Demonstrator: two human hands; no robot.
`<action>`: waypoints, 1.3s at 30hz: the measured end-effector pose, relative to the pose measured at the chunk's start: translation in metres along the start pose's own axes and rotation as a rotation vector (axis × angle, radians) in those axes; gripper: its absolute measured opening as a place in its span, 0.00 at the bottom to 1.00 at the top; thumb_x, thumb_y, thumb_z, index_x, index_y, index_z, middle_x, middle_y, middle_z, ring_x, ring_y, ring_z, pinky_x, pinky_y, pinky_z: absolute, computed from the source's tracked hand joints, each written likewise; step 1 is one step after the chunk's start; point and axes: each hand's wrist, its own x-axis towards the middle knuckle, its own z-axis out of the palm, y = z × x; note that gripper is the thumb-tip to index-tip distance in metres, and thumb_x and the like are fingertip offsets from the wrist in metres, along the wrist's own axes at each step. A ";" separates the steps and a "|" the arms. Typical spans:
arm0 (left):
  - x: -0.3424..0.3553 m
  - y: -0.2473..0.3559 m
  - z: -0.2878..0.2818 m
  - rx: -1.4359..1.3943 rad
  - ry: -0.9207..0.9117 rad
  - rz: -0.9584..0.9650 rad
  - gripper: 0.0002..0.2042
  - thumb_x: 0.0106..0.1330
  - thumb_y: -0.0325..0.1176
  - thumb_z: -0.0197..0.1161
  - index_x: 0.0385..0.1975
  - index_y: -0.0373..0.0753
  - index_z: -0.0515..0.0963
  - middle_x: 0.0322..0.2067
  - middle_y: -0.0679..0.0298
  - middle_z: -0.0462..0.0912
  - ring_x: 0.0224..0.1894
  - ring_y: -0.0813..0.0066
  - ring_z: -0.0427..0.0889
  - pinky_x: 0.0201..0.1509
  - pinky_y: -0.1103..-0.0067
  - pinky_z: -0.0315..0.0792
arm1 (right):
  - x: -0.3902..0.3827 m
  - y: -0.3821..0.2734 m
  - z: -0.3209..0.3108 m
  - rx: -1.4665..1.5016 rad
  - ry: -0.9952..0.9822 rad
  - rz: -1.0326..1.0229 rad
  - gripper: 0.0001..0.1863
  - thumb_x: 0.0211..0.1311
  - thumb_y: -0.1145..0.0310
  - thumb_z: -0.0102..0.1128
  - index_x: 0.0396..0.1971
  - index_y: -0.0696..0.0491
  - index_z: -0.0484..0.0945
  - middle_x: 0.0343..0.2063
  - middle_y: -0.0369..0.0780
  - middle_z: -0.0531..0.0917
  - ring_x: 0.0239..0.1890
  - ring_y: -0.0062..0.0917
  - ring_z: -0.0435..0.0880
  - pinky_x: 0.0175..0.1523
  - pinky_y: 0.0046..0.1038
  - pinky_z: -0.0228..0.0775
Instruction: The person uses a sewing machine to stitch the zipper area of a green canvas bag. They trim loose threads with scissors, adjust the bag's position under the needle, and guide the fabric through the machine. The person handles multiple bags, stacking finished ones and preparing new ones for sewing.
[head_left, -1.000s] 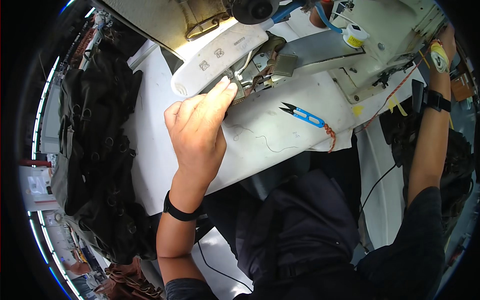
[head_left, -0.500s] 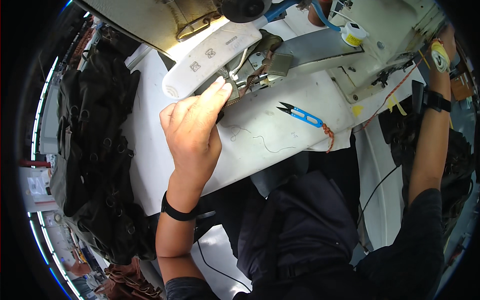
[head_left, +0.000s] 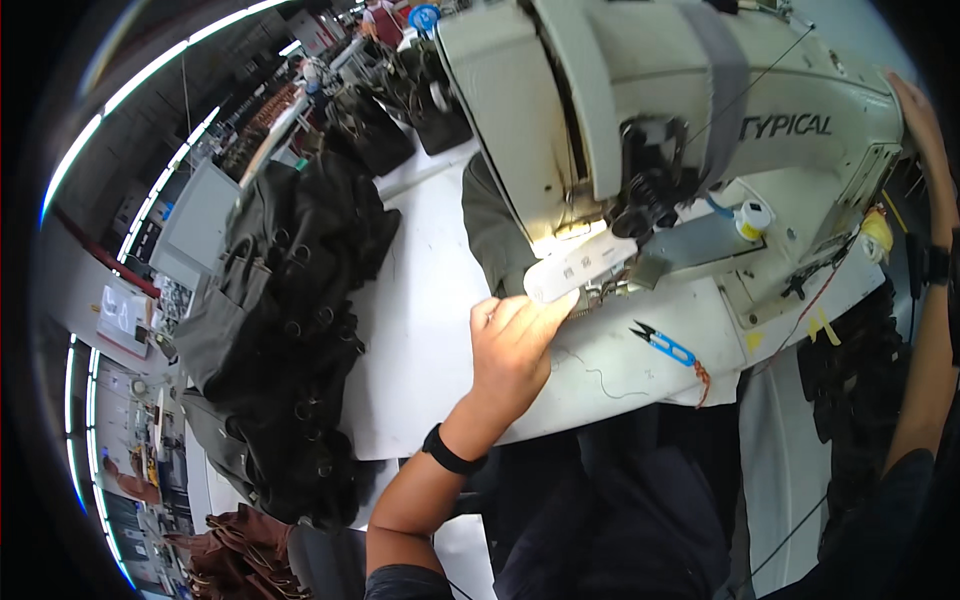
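Note:
My left hand (head_left: 512,350) is at the needle area of a pale sewing machine (head_left: 830,75), fingers closed together at the edge of an olive-green fabric piece with a zip. Its fingertips are partly hidden by a white lamp bar (head_left: 580,268). Behind the machine head, dark olive fabric (head_left: 488,225) lies on the white table (head_left: 410,340). My right hand (head_left: 918,110) reaches up to the machine's far right end; its fingers are mostly hidden there. Blue thread snips (head_left: 668,346) with a braided red-brown cord lie on the table to the right of my left hand.
A large heap of dark olive bags (head_left: 270,330) with metal rings fills the left side. Brown bags (head_left: 245,555) are piled at lower left. A white bottle (head_left: 752,220) stands on the machine bed. Farther back, a person (head_left: 383,22) is among more dark bags.
The view has tilted up, so more of the machine and workshop shows. My left hand stays by the needle area, and my right hand stays at the machine's right end.

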 end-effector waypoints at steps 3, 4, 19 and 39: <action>-0.001 0.003 0.002 -0.007 0.024 -0.026 0.26 0.54 0.13 0.63 0.54 0.43 0.85 0.53 0.65 0.89 0.45 0.73 0.84 0.52 0.74 0.64 | -0.025 -0.013 0.014 0.039 0.022 -0.080 0.32 0.75 0.41 0.55 0.53 0.58 0.85 0.42 0.39 0.89 0.45 0.22 0.84 0.56 0.25 0.73; -0.002 0.003 0.003 -0.004 0.037 -0.027 0.26 0.54 0.13 0.63 0.54 0.44 0.85 0.52 0.65 0.89 0.44 0.73 0.84 0.52 0.74 0.64 | -0.041 -0.019 0.022 0.116 0.139 -0.064 0.32 0.76 0.41 0.54 0.54 0.58 0.85 0.43 0.40 0.89 0.46 0.22 0.84 0.57 0.26 0.72; -0.004 0.000 0.015 -0.005 0.115 0.031 0.24 0.55 0.14 0.61 0.52 0.42 0.85 0.52 0.65 0.88 0.47 0.72 0.84 0.53 0.72 0.66 | -0.320 -0.202 0.028 0.630 0.405 -0.277 0.14 0.78 0.70 0.49 0.39 0.64 0.81 0.38 0.45 0.85 0.42 0.26 0.81 0.51 0.28 0.73; 0.005 -0.018 0.005 -0.056 0.067 0.083 0.24 0.55 0.13 0.61 0.49 0.45 0.87 0.49 0.72 0.90 0.44 0.75 0.84 0.51 0.76 0.64 | -0.404 -0.345 0.200 0.480 -0.026 -0.190 0.09 0.54 0.66 0.72 0.24 0.51 0.79 0.32 0.37 0.79 0.42 0.38 0.74 0.55 0.40 0.63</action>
